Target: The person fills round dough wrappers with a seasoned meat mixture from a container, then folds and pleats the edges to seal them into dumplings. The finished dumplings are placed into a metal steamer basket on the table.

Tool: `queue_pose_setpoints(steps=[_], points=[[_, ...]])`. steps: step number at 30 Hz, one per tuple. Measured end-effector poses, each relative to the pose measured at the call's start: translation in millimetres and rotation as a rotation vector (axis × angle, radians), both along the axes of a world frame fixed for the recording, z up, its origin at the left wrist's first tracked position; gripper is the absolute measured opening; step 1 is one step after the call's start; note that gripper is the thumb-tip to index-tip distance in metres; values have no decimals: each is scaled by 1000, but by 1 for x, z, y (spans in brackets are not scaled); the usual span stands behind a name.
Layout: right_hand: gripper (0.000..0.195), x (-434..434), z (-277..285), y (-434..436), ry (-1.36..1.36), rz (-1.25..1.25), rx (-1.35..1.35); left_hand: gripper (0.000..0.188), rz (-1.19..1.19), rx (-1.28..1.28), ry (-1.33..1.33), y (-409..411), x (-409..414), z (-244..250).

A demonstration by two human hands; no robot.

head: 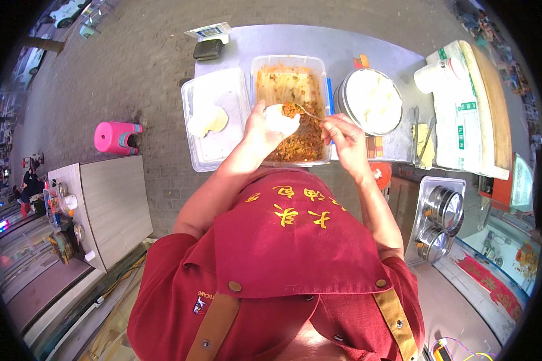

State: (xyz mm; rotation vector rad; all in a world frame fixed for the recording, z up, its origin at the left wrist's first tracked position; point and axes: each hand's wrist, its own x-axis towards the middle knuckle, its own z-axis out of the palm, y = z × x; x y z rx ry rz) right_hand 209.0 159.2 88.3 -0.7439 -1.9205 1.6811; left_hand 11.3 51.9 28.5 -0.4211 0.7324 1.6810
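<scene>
A white dough wrapper [276, 121] lies cupped in my left hand [258, 131] above a clear plastic tub [257, 67]. On the wrapper sits a mound of reddish-brown chopped filling [290, 109], touched by the tip of a metal spoon [311, 115]. My right hand [344, 131] grips the spoon's handle from the right. More filling [298, 146] covers the near part of the tub, while its far end is smeared and mostly bare. To the left, pieces of pale dough [208, 122] rest in a shallow translucent plastic tray [226, 85].
A round metal container [343, 97] topped with white stuff stands right of the tub. Farther right are tongs [418, 135], a stack of paper cups [438, 74] and a white printed box [454, 113]. A black wallet [207, 49] lies at the table's far left. A pink stool [113, 137] stands left.
</scene>
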Motion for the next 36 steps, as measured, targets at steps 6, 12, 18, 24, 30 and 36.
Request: queue_pose_setpoints(steps=[6,12,18,24,30,36], points=[[22,-10,8,-26,-12,139,733,53,45,23,78,22,-4,20],[29,-12,-7,-45,-61,220,1013,49,105,85,93,30,-7,42],[38,-14,-16,-44,-19,258,1116,43,181,68,160,33,-9,49],[42,2,4,-43,-35,262,1101,44,173,109,172,28,-9,46],[44,-6,21,-33,5,212,1145,43,169,173,158,30,-3,55],[43,-2,-5,-27,-33,269,1205,41,166,182,135,34,-2,56]])
